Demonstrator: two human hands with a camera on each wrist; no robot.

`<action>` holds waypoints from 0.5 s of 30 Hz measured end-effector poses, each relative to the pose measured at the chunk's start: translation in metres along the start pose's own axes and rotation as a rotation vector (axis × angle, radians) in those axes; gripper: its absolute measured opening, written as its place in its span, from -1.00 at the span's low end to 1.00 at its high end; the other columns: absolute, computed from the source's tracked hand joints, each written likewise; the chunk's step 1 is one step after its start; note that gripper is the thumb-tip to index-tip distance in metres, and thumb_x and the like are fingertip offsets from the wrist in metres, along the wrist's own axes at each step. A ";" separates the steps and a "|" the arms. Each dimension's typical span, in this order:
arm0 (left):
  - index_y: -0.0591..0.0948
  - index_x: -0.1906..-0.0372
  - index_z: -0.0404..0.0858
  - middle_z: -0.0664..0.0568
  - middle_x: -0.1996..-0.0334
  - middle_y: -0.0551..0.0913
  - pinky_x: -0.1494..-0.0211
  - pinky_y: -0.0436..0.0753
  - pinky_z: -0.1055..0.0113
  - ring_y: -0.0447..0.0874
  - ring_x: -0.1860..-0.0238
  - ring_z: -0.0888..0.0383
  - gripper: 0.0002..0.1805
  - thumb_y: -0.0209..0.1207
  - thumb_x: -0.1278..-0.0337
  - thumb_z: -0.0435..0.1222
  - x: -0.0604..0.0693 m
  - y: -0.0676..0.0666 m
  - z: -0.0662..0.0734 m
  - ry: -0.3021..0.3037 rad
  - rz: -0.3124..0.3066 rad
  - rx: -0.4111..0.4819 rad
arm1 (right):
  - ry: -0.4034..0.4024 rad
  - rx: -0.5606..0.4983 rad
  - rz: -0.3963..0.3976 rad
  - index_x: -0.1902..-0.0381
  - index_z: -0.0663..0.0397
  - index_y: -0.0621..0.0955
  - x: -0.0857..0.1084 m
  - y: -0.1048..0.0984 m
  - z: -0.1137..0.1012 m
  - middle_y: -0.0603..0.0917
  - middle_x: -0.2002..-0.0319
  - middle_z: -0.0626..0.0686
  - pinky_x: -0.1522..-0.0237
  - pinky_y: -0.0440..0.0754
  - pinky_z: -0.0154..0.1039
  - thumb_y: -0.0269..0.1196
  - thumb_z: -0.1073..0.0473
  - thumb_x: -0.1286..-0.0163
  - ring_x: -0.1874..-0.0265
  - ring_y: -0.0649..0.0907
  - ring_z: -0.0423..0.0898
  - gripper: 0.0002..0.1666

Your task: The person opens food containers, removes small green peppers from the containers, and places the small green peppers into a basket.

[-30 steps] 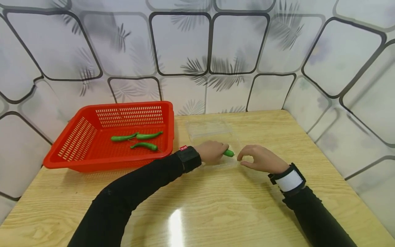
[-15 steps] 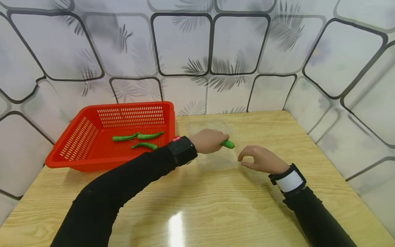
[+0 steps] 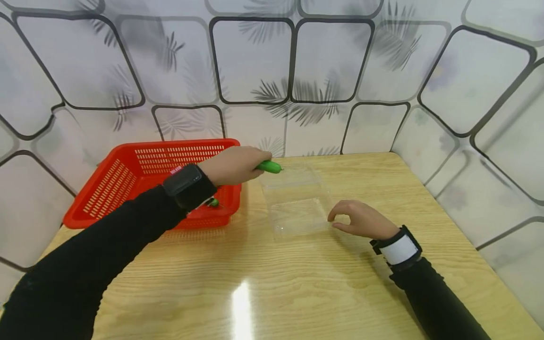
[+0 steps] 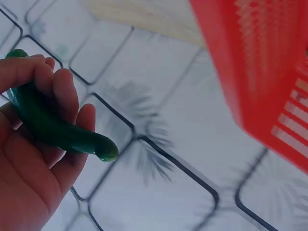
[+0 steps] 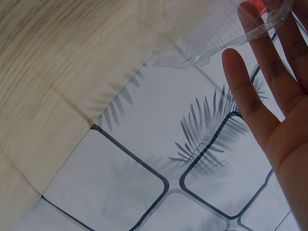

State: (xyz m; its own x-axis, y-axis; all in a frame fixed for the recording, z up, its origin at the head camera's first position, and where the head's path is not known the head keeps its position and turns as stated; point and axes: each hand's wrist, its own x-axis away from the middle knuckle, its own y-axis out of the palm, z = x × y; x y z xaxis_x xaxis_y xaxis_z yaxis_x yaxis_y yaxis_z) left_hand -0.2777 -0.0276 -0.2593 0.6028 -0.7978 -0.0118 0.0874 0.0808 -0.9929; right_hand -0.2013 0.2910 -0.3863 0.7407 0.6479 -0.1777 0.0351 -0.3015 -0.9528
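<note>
In the head view my left hand [image 3: 233, 165] holds a green chili pepper [image 3: 269, 166] above the right rim of the red basket [image 3: 111, 174]. The left wrist view shows its fingers curled round the curved pepper [image 4: 55, 132], with the tip sticking out. Another green pepper [image 3: 214, 202] partly shows in the basket; my left forearm covers much of the inside. A clear plastic container [image 3: 297, 210] with a raised lid stands right of the basket. My right hand [image 3: 361, 219] stays at its right front corner, fingers relaxed; in the right wrist view, fingertips overlap the container's edge [image 5: 211, 50].
The wooden table [image 3: 306, 283] extends in front of the container and to its right. A patterned wall [image 3: 255, 61] stands directly behind the table and along the right side. The basket takes up the back left.
My left hand has lifted away from the container and moved left to the basket's right rim, still gripping the green pepper. My right hand has not visibly moved.
</note>
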 end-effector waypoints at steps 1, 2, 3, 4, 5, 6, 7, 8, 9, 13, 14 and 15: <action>0.42 0.36 -0.13 0.10 0.54 0.31 0.30 0.33 0.32 0.32 0.44 0.15 -0.88 0.10 -0.27 -0.24 0.005 -0.002 -0.007 -0.024 0.002 0.010 | 0.000 0.000 0.000 0.27 0.08 0.68 0.000 0.000 0.000 0.70 0.27 -0.02 0.19 0.62 -0.17 0.35 0.26 -0.15 0.24 0.66 -0.08 -0.84; 0.42 0.36 -0.13 0.10 0.53 0.32 0.30 0.34 0.32 0.32 0.44 0.15 -0.88 0.11 -0.27 -0.24 0.011 -0.004 -0.014 -0.047 0.005 0.017 | 0.000 0.001 0.000 0.27 0.08 0.68 0.000 0.000 0.000 0.70 0.27 -0.02 0.19 0.62 -0.17 0.35 0.26 -0.15 0.24 0.66 -0.08 -0.84; 0.42 0.35 -0.14 0.09 0.53 0.32 0.30 0.33 0.31 0.32 0.44 0.15 -0.88 0.11 -0.27 -0.24 0.016 -0.007 -0.020 -0.069 0.005 0.023 | 0.000 0.001 0.000 0.27 0.08 0.68 0.000 0.000 0.000 0.70 0.27 -0.02 0.19 0.62 -0.17 0.35 0.26 -0.15 0.24 0.66 -0.08 -0.84; 0.44 0.33 -0.14 0.09 0.53 0.34 0.29 0.34 0.31 0.33 0.44 0.15 -0.90 0.11 -0.26 -0.25 0.021 -0.009 -0.027 -0.097 0.004 0.033 | 0.000 0.002 0.000 0.27 0.08 0.68 0.000 0.000 0.000 0.70 0.27 -0.02 0.20 0.62 -0.17 0.35 0.26 -0.15 0.24 0.66 -0.08 -0.84; 0.46 0.29 -0.15 0.08 0.51 0.38 0.27 0.37 0.30 0.36 0.42 0.15 -0.92 0.12 -0.26 -0.25 0.025 -0.012 -0.034 -0.124 0.006 0.038 | 0.000 0.003 0.001 0.27 0.08 0.68 0.000 0.000 0.000 0.70 0.27 -0.02 0.20 0.62 -0.17 0.35 0.26 -0.14 0.24 0.66 -0.08 -0.84; 0.46 0.28 -0.17 0.06 0.50 0.39 0.27 0.37 0.28 0.36 0.42 0.13 -0.93 0.12 -0.25 -0.27 0.029 -0.014 -0.041 -0.142 0.011 0.039 | -0.001 0.003 0.002 0.27 0.08 0.68 0.000 0.000 -0.001 0.70 0.27 -0.02 0.20 0.62 -0.17 0.35 0.26 -0.14 0.24 0.66 -0.08 -0.84; 0.46 0.27 -0.19 0.04 0.48 0.40 0.26 0.38 0.27 0.37 0.40 0.12 -0.92 0.11 -0.25 -0.28 0.033 -0.016 -0.049 -0.167 0.011 0.044 | -0.002 0.005 0.003 0.27 0.08 0.68 0.000 -0.001 0.000 0.70 0.27 -0.02 0.20 0.62 -0.17 0.35 0.26 -0.14 0.24 0.66 -0.08 -0.84; 0.47 0.25 -0.21 0.02 0.46 0.42 0.25 0.39 0.26 0.39 0.38 0.10 -0.92 0.12 -0.25 -0.29 0.036 -0.018 -0.057 -0.191 0.011 0.048 | -0.003 0.004 0.005 0.27 0.09 0.68 0.000 -0.001 0.000 0.70 0.27 -0.02 0.20 0.62 -0.16 0.35 0.26 -0.14 0.25 0.66 -0.08 -0.84; 0.47 0.24 -0.22 0.00 0.45 0.42 0.24 0.39 0.25 0.39 0.37 0.09 -0.92 0.11 -0.25 -0.30 0.039 -0.020 -0.065 -0.219 0.012 0.054 | -0.003 0.004 0.004 0.27 0.09 0.68 0.000 -0.001 0.000 0.70 0.27 -0.02 0.20 0.62 -0.17 0.35 0.26 -0.14 0.24 0.66 -0.09 -0.84; 0.45 0.27 -0.29 -0.05 0.44 0.41 0.21 0.36 0.19 0.37 0.35 0.04 -0.92 0.09 -0.25 -0.34 0.051 -0.021 -0.102 -0.307 0.016 0.083 | -0.003 0.003 0.001 0.27 0.09 0.68 0.000 0.000 0.000 0.70 0.27 -0.02 0.19 0.62 -0.16 0.35 0.27 -0.14 0.24 0.66 -0.08 -0.84; 0.46 0.27 -0.30 -0.06 0.43 0.41 0.21 0.36 0.18 0.37 0.34 0.03 -0.92 0.08 -0.25 -0.35 0.054 -0.020 -0.111 -0.324 0.015 0.089 | -0.002 0.002 -0.001 0.26 0.09 0.68 0.000 0.000 0.000 0.70 0.27 -0.02 0.19 0.62 -0.16 0.35 0.27 -0.14 0.24 0.66 -0.08 -0.83; 0.46 0.27 -0.32 -0.07 0.43 0.41 0.20 0.35 0.17 0.36 0.35 0.02 -0.92 0.08 -0.24 -0.36 0.057 -0.018 -0.119 -0.339 0.012 0.093 | -0.001 0.002 -0.003 0.26 0.09 0.68 -0.001 0.000 0.000 0.70 0.27 -0.02 0.19 0.62 -0.16 0.35 0.27 -0.14 0.24 0.66 -0.08 -0.83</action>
State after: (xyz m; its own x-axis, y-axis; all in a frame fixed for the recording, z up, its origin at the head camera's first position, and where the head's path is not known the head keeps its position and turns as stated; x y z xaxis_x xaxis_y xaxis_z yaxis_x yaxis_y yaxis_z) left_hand -0.3392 -0.1455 -0.2557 0.8322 -0.5536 0.0320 0.1413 0.1558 -0.9776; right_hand -0.2019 0.2908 -0.3864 0.7401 0.6494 -0.1748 0.0364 -0.2983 -0.9538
